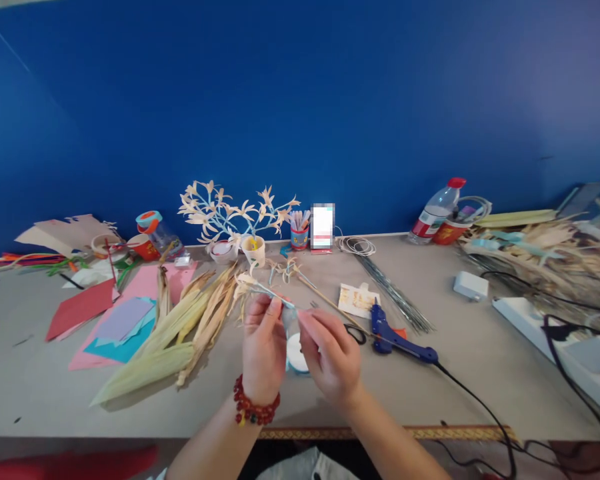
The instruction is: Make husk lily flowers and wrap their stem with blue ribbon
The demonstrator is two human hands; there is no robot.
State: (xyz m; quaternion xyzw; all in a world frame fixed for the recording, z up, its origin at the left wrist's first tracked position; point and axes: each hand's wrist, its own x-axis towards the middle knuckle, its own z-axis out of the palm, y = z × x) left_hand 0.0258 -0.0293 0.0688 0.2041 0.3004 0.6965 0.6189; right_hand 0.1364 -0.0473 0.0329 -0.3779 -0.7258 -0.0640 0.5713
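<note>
A cream corn-husk flower (245, 285) with a thin pale-blue stem (274, 295) is held over the middle of the table. My left hand (264, 350), with a red bead bracelet at the wrist, pinches the stem between thumb and fingers. At the stem's lower end my right hand (334, 353) is closed, thumb against fingertips; whether it also grips a strip of tape cannot be made out. Below and between the hands lies a round white thing with a pale-blue edge (298, 355), partly covered by them.
Dried corn husks (165, 340) and coloured paper (130, 320) lie left. Behind stand cups with finished husk flowers (254, 252), a pen cup (300, 237) and a phone (323, 227). To the right are wires (397, 293), a blue glue gun (400, 341) with its cord, and a power strip (555, 353).
</note>
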